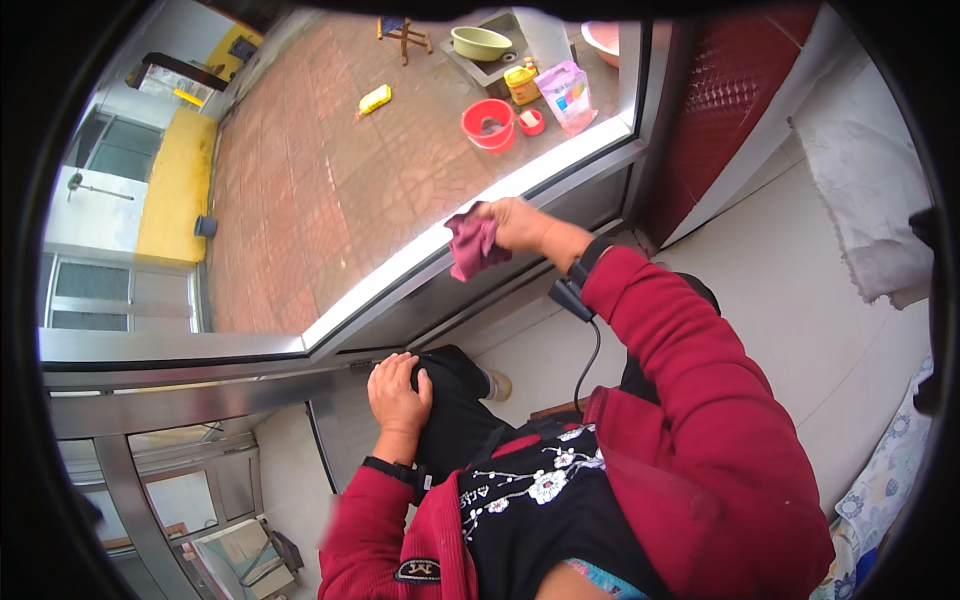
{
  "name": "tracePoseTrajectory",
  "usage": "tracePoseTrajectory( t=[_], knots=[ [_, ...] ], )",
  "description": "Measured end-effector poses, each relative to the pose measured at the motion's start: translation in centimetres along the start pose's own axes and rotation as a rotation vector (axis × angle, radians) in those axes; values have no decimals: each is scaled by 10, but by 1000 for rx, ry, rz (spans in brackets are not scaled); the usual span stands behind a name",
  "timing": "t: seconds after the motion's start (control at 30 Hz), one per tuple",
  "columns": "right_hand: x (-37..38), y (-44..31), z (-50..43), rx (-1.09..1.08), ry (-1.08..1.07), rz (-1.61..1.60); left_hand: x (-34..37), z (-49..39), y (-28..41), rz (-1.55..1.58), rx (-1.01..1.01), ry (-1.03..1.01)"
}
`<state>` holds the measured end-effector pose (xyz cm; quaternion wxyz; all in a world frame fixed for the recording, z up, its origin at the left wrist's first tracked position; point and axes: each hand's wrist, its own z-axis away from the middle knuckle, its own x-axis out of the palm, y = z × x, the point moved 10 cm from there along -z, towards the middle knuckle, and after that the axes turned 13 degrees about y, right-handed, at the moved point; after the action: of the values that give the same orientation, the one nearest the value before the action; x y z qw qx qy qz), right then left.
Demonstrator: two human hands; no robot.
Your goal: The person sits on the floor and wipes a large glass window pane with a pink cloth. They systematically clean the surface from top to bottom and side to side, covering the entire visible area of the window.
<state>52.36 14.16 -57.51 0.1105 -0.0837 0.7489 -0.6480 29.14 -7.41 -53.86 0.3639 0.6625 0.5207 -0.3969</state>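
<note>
My right hand (521, 225) grips a crumpled dark pink cloth (474, 244) at the metal frame (390, 279) of a large window. Part of the cloth hangs below the fingers, over the frame's inner edge. My left hand (399, 390) rests on my bent knee in black trousers (450, 397), holding nothing, thumb apart from the fingers. Glass panes fill the frame, and a paved yard (300, 195) shows through them. A black device with a cable (571, 300) sits at my right wrist.
Beyond the glass stand a red bucket (489, 142), a yellow jug (523, 84), a purple-and-pink bag (566, 97) and a green basin (480, 43). A white cloth (862, 172) hangs at the right. At the lower left is a box-like pile (244, 559).
</note>
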Motion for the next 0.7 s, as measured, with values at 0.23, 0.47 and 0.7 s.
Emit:
tracePoseTrajectory(
  t=[0.23, 0.47, 0.7],
  knots=[
    [-49, -58, -7, -77, 122, -499, -8, 6, -6, -14, -19, 41],
    [-13, -43, -7, -11, 55, -469, -3, 1, -3, 7, -13, 20],
    [66, -22, -1, 84, -183, -524, -2, 0, -1, -4, -9, 12]
  ],
)
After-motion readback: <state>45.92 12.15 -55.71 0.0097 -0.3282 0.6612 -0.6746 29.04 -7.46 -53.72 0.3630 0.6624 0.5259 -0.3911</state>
